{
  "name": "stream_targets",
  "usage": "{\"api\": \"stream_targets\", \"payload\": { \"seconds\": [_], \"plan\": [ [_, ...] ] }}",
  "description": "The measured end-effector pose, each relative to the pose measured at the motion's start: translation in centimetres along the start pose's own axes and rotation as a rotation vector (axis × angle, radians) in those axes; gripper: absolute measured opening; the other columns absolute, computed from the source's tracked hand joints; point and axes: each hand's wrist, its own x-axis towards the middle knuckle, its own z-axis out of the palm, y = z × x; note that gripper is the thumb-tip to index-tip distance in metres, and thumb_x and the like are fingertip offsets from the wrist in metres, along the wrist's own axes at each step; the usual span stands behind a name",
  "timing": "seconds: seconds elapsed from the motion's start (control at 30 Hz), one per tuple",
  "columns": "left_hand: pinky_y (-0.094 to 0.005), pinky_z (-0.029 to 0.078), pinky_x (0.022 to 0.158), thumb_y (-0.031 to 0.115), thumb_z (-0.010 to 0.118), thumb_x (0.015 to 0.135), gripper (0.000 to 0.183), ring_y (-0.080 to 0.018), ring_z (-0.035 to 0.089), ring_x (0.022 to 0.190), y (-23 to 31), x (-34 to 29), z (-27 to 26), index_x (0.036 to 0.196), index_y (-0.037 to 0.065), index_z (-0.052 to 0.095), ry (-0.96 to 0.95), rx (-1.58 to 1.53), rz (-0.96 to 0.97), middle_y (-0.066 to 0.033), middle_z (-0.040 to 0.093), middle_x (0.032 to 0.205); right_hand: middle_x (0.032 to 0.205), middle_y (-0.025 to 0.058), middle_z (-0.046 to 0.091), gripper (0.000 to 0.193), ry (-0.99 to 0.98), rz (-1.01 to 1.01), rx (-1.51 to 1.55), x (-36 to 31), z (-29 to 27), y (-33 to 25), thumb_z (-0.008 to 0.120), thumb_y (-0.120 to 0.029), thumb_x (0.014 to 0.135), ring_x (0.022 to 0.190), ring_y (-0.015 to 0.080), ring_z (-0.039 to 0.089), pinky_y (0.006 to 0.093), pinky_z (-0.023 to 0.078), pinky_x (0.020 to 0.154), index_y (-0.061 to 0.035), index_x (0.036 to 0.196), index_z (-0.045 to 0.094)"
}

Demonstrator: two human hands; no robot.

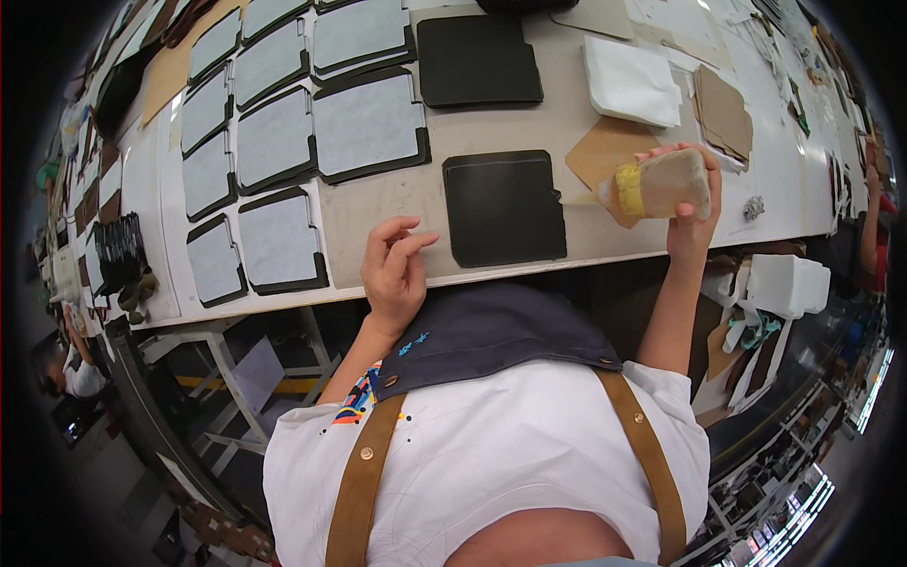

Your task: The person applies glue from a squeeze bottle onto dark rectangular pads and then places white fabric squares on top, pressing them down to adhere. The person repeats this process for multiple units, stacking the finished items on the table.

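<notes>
In front of me a black, roughly square panel (503, 210) lies flat near the table's front edge, with a small notch on its right side. My right hand (699, 219) is wrapped round a cloudy squeeze bottle (676, 183) with a yellow band near its neck. The bottle is tipped on its side, its narrow nozzle aimed left at the panel's right edge; whether it touches cannot be told. My left hand (395, 274) hovers just left of the panel, fingers loosely bent and apart, holding nothing.
Rows of black pieces topped with pale grey sheets (364, 123) cover the table's left side. Behind lies another black panel (480, 61). At right are white sheets (631, 80), brown card pieces (724, 113) and a tan sheet (590, 156). A white bundle (789, 285) sits below the right edge.
</notes>
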Motion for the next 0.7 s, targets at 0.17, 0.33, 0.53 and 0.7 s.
{"api": "stream_targets", "payload": {
  "seconds": [0.17, 0.33, 0.53, 0.7],
  "plan": [
    [-0.0306, 0.052, 0.067, -0.018, 0.057, 0.077, 0.035, -0.023, 0.062, 0.081, 0.0, 0.1, 0.0, 0.098, 0.006, 0.071, 0.01, 0.016, 0.02, -0.0126, 0.061, 0.112, 0.112, 0.0169, 0.06, 0.094, -0.025, 0.028, -0.002, -0.6, -0.2, -0.3, 0.079, -0.066, 0.072, 0.105, 0.0336, 0.065, 0.0471, 0.054, 0.094, -0.0002, 0.13, 0.045],
    [-0.0307, 0.053, 0.068, -0.018, 0.057, 0.077, 0.034, -0.0232, 0.063, 0.082, 0.1, 0.2, 0.0, 0.098, 0.006, 0.071, 0.01, 0.018, 0.021, -0.0124, 0.061, 0.113, 0.112, 0.0167, 0.061, 0.096, -0.023, 0.037, -0.006, -1.2, -0.4, -0.2, 0.078, -0.068, 0.071, 0.104, 0.0336, 0.066, 0.0466, 0.054, 0.093, 0.0001, 0.13, 0.045],
    [-0.0309, 0.053, 0.068, -0.017, 0.057, 0.077, 0.035, -0.023, 0.063, 0.083, 0.1, 0.1, 0.1, 0.098, 0.007, 0.071, 0.013, 0.032, 0.019, -0.012, 0.061, 0.112, 0.112, 0.0164, 0.061, 0.097, -0.008, 0.043, 0.014, -1.2, 0.2, -0.1, 0.079, -0.069, 0.07, 0.105, 0.0336, 0.066, 0.046, 0.054, 0.093, -0.0003, 0.13, 0.045],
    [-0.0303, 0.052, 0.067, -0.018, 0.056, 0.077, 0.035, -0.0224, 0.062, 0.081, 0.1, 0.1, 0.1, 0.098, 0.006, 0.071, 0.022, 0.036, 0.036, -0.012, 0.061, 0.111, 0.113, 0.0165, 0.061, 0.097, -0.038, 0.058, 0.034, -1.2, 0.4, -0.3, 0.08, -0.068, 0.069, 0.106, 0.0333, 0.066, 0.0465, 0.054, 0.094, -0.0005, 0.13, 0.045]
  ]
}}
